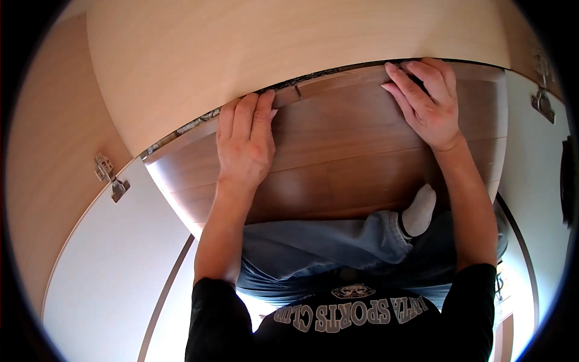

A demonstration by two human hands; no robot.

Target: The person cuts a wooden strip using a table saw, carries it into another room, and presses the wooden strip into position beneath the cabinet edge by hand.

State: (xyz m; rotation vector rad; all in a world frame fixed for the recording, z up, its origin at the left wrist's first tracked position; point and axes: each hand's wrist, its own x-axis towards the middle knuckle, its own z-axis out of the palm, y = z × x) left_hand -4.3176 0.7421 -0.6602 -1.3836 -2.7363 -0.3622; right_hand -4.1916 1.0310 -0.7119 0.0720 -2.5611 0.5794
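A long, thin wood-coloured strip [329,83] runs along the front lower edge of a pale wooden cabinet [289,36]. Between the two lies a narrow dark gap with a rough, mottled edge. My left hand [246,136] holds the strip left of its middle, fingers together and tips at the gap, the thumb mostly hidden. Farther right, my right hand [428,102] grips the same strip. Its fingers bend over the top edge, and the thumb rests apart on the near side. A short dark mark shows on the strip between my hands.
Two white cabinet doors stand open, the left door [120,253] and the right door [531,163], with metal hinges [119,190] [544,105]. Brown wood-plank floor [325,163] lies before the cabinet. My folded leg in jeans [319,241] and a light-socked foot [419,211] are close by.
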